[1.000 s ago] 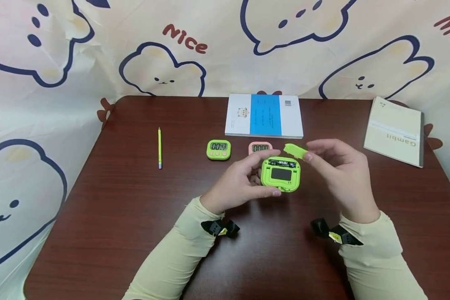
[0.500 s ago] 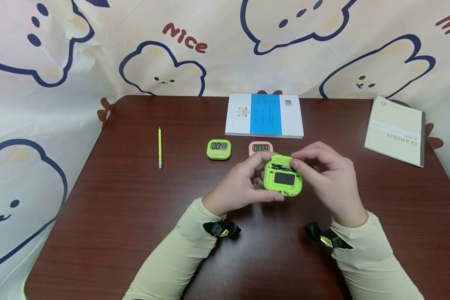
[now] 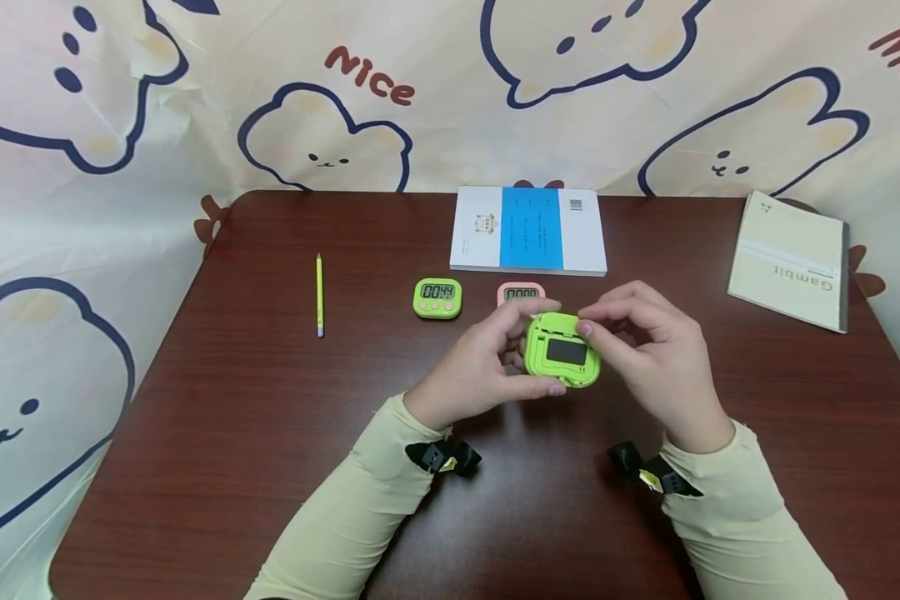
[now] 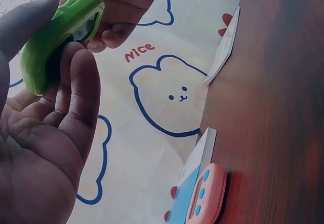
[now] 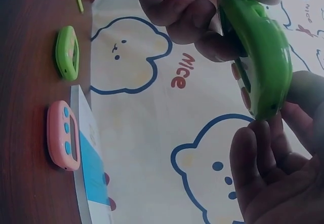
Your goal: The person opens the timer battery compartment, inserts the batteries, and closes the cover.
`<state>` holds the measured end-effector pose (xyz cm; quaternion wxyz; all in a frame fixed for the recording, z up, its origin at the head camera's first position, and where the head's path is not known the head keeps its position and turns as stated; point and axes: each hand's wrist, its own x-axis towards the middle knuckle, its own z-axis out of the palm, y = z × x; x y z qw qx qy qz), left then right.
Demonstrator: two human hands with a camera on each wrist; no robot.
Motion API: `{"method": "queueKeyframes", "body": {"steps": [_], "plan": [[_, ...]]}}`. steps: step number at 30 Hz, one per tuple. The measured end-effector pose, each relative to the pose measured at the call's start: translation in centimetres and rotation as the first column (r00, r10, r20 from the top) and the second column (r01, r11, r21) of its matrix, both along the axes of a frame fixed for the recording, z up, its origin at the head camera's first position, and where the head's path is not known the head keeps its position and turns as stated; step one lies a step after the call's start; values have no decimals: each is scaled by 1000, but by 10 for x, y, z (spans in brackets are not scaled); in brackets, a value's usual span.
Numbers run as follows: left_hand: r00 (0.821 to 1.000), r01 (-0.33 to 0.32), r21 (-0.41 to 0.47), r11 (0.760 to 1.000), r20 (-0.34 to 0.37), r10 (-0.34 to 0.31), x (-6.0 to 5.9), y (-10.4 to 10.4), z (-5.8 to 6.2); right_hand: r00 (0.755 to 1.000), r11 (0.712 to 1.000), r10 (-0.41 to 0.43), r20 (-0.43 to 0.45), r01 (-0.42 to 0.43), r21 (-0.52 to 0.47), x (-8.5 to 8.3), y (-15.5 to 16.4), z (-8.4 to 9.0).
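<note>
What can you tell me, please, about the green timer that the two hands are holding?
The green timer is a small, rounded square of glossy plastic, held above the table with its back to the head camera. That back shows a dark rectangular panel, and the battery cover looks closed. The left hand grips its left side and bottom; the right hand pinches its top right edge.

Green timer (image 5: 258,57) seen edge-on, upper right, pinched between right hand (image 5: 276,173) fingertips below and left hand (image 5: 187,11) fingers above. On counter (image 5: 25,107): second green timer (image 5: 67,52), pink timer (image 5: 63,135) with 3 blue buttons, book (image 5: 93,183) just beside it.
</note>
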<state>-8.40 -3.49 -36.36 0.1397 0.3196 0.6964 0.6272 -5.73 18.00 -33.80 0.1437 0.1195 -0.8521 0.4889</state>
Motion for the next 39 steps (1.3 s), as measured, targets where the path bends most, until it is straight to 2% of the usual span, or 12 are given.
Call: {"method": "queueKeyframes", "body": {"steps": [4, 11, 15, 19, 24, 31, 39], "plan": [[1000, -1, 30, 1000, 3, 1, 0, 0, -1, 1000, 1000, -5, -3, 5, 6, 0, 0, 0], [1000, -9, 33, 999, 5, 9, 0, 0, 0, 1000, 1000, 8, 17, -8, -4, 0, 1, -1], [1000, -27, 73, 997, -2, 28, -2, -1, 1, 994, 994, 106, 36, -105, -30, -1, 4, -1], [998, -60, 136, 989, -27, 64, -4, -5, 1, 968, 971, 239, 77, -238, -22, 0, 5, -1], [994, -86, 150, 985, -50, 94, -4, -7, 0, 963, 964, 255, 91, -261, 57, 1, 3, -1], [993, -86, 142, 986, -65, 96, -2, -7, -1, 965, 958, 264, -6, -261, 118, 0, 4, -1], [989, -71, 114, 991, -124, 86, -3, -8, -1, 958, 958, 275, -82, -266, 107, 0, 6, -2]]}}
